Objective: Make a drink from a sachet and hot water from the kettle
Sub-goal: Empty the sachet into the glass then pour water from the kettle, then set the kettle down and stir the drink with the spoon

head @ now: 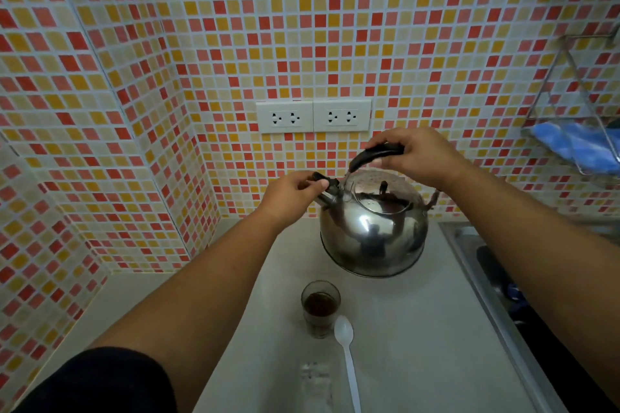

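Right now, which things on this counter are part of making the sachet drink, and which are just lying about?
Part of the job:
kettle, right hand on its handle, left hand at the spout cap
glass holding dark contents
white plastic spoon
clear sachet wrapper, blurred

Just lying about:
wall sockets
wire rack with blue cloth
sink

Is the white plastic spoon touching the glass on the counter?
Cannot tell. In the head view the spoon bowl sits right against the glass base, with no plain gap or contact.
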